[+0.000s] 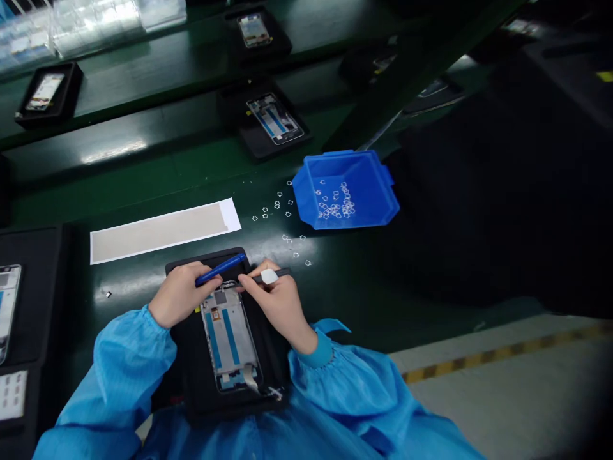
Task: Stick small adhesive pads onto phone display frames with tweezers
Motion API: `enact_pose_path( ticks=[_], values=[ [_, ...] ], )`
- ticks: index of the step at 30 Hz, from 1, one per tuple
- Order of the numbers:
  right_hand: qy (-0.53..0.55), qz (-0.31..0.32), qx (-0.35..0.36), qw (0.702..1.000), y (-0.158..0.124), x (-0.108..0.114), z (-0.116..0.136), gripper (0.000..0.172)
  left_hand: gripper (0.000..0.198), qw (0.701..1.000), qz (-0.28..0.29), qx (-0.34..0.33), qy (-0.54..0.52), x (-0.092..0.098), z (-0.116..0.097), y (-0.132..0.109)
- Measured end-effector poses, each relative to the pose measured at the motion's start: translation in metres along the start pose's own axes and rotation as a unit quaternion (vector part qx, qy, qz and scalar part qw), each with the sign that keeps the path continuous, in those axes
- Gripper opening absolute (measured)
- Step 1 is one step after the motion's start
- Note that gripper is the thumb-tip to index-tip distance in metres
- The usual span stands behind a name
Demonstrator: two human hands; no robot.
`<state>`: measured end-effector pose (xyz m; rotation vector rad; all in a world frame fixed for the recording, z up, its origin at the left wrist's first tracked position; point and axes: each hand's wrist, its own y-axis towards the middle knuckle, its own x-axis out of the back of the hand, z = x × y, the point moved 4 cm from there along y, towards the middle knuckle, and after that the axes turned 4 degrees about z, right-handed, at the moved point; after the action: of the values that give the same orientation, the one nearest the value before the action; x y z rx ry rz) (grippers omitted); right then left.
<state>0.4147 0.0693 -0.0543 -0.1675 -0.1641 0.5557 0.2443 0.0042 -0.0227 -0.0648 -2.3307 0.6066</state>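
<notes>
A phone frame (232, 338) with blue strips lies in a black foam tray (191, 383) in front of me. Over its top end, my left hand (184, 291) is closed around a blue plastic pry stick (223, 268), with its fingertips at the frame's upper edge. Opposite it, my right hand (280, 306) pinches dark tweezers (283, 272), whose tips point at the frame's top end. Something white, perhaps a finger cot (269, 276), covers one right fingertip. Whether the tweezers grip a small part is too small to tell.
A blue bin (368, 198) holds many tiny white frame-shaped pieces, and several more pieces (278, 204) lie left of it. A pale adhesive sheet (163, 231) lies beyond the tray. More trayed phone frames (275, 119) stand on the line behind; another black tray (36, 281) is at left.
</notes>
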Motion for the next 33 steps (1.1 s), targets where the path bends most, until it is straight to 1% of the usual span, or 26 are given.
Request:
enact_pose_path(
  ticks=[11,18,22,25,29,33],
  values=[
    [-0.012,0.01,-0.01,1.0,0.001,0.0,0.001,0.025,0.025,1.0,-0.001,0.001,0.005,-0.002,0.001,0.001],
    [-0.018,0.013,-0.007,1.0,0.0,0.0,0.002,0.024,0.022,0.999,-0.01,0.004,0.046,-0.005,-0.003,0.0],
    [-0.049,0.014,0.023,0.998,-0.002,0.001,0.004,0.023,0.018,0.994,-0.026,0.017,0.103,-0.007,-0.007,-0.001],
    [-0.06,0.007,0.049,0.997,-0.004,0.003,0.002,0.023,0.015,0.991,-0.011,0.014,0.132,-0.008,-0.009,0.0],
    [-0.049,0.001,0.05,0.997,-0.006,0.005,-0.002,0.026,0.014,0.988,0.002,0.007,0.153,-0.007,-0.012,0.001],
    [-0.1,0.01,0.078,0.992,-0.006,0.002,0.004,0.024,0.013,0.987,0.003,0.008,0.159,-0.006,-0.013,0.001]
  ],
)
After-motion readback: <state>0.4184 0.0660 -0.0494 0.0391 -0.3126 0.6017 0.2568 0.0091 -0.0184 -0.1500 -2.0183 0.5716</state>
